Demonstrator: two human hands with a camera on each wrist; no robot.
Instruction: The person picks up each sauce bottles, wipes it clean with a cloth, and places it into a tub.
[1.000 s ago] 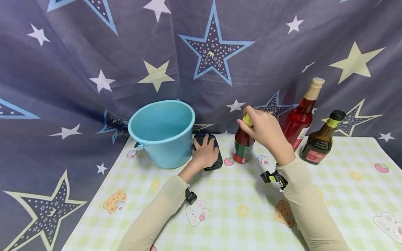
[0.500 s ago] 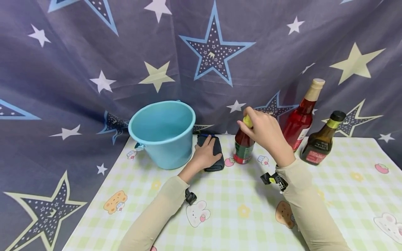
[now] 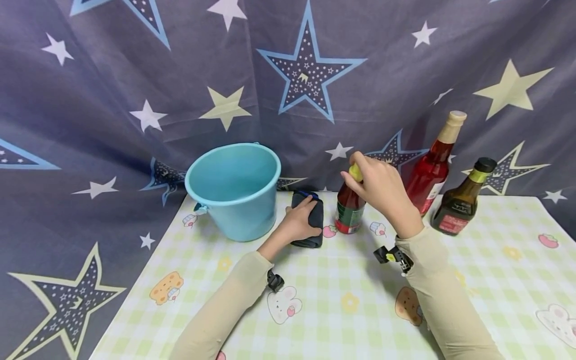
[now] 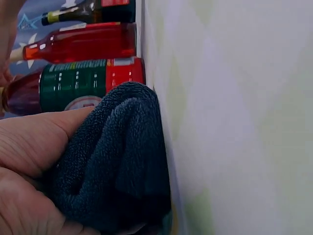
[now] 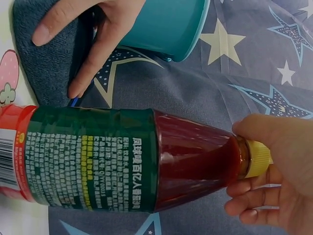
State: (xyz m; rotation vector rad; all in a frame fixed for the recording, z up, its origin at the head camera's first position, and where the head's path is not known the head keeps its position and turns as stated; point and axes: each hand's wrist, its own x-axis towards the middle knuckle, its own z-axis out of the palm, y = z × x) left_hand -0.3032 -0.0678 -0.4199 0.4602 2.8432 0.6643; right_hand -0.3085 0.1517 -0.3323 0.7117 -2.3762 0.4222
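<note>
My left hand point(image 3: 297, 223) grips a folded dark blue-grey towel point(image 3: 317, 216) on the table, thumb along its right side and fingers over its left edge. Seen from the left wrist, the towel point(image 4: 115, 152) is bunched in thick folds against the palm. My right hand point(image 3: 381, 186) pinches the yellow cap point(image 5: 258, 159) and neck of a red sauce bottle point(image 3: 349, 212), which stands upright just right of the towel. A green label point(image 5: 95, 159) with printed text and a red band wraps the bottle.
A light blue bucket point(image 3: 232, 220) stands left of the towel. To the right are a tall red bottle point(image 3: 425, 177) with a pale gold neck and a dark sauce bottle point(image 3: 456, 205) with a black cap. A starry curtain point(image 3: 180, 60) hangs behind the checked tablecloth point(image 3: 324, 295).
My left hand's spread fingers have drawn in around the towel, which has shifted slightly right, away from the bucket. My right hand and the sauce bottle have stayed in place.
</note>
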